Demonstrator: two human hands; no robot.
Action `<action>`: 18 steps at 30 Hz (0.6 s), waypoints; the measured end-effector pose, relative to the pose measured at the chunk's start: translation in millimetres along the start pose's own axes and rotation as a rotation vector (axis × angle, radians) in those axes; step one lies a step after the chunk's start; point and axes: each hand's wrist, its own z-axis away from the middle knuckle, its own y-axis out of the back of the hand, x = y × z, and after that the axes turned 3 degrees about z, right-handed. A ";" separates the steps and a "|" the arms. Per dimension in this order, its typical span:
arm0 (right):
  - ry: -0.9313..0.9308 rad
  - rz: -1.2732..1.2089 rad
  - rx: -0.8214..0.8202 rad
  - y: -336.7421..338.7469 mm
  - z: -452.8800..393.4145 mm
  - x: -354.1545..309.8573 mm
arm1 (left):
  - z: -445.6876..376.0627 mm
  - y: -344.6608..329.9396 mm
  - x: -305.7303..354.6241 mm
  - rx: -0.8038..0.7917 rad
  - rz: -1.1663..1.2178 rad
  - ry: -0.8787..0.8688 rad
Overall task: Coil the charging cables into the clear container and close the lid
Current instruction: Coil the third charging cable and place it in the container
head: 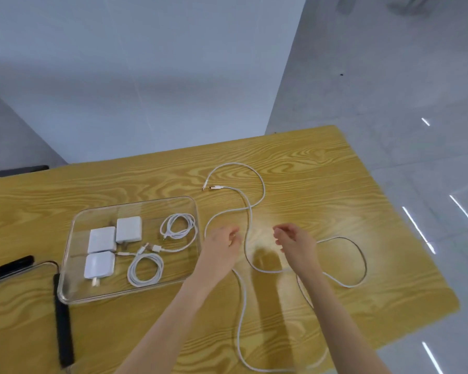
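A clear container (65, 279) lies open on the wooden table, left of centre. Inside it are three white charger bricks (129, 229) and two coiled white cables (177, 226), (145, 269). A long white cable (250, 211) sprawls loose over the table to the right, its two plug ends meeting near the far side. My left hand (222, 245) hovers beside the container's right wall with fingers curled and apart, holding nothing. My right hand (295, 242) hovers over the loose cable, fingers also apart and empty.
The clear lid (16, 273) with black edging lies at the far left, partly out of view. A black strip (62, 325) lies along the container's near left corner. The table (335, 184) ends at the right above a glossy grey floor.
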 end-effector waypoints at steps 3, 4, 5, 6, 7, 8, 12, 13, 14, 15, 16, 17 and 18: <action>-0.031 0.032 -0.059 -1.0 -26.0 3.3 | -27.6 -13.3 4.0 0.027 0.011 0.094; -0.032 0.041 -0.084 -2.9 -35.8 3.8 | -38.2 -17.0 4.5 0.046 0.012 0.125; -0.027 0.049 -0.108 -5.5 -46.6 4.8 | -49.5 -20.4 4.8 0.064 0.014 0.157; -0.017 0.061 -0.122 -8.5 -49.4 3.9 | -55.0 -20.9 4.7 0.079 0.002 0.176; -0.002 0.074 -0.132 -10.9 -55.6 3.9 | -62.9 -22.2 5.0 0.088 -0.025 0.194; 0.013 0.096 -0.140 -13.3 -63.4 3.8 | -71.5 -24.4 5.0 0.094 -0.068 0.209; 0.081 0.190 -0.128 -28.6 -95.1 -0.2 | -105.1 -34.0 1.9 0.079 -0.152 0.267; 0.090 0.215 -0.139 -34.1 -101.7 -2.0 | -112.4 -36.8 0.4 0.083 -0.103 0.286; 0.088 0.238 -0.160 -39.1 -107.3 -4.6 | -119.0 -39.9 -0.8 0.098 -0.042 0.306; 0.070 0.264 -0.186 -44.0 -111.2 -6.9 | -124.0 -42.6 -1.1 0.116 0.011 0.323; 0.052 0.291 -0.210 -48.6 -113.9 -8.2 | -127.9 -44.1 -0.7 0.132 0.050 0.339; 0.038 0.321 -0.230 -53.1 -115.7 -9.0 | -131.4 -44.8 -1.2 0.142 0.083 0.362; 0.040 0.353 -0.241 -56.2 -114.8 -8.9 | -132.2 -44.7 -0.7 0.139 0.108 0.379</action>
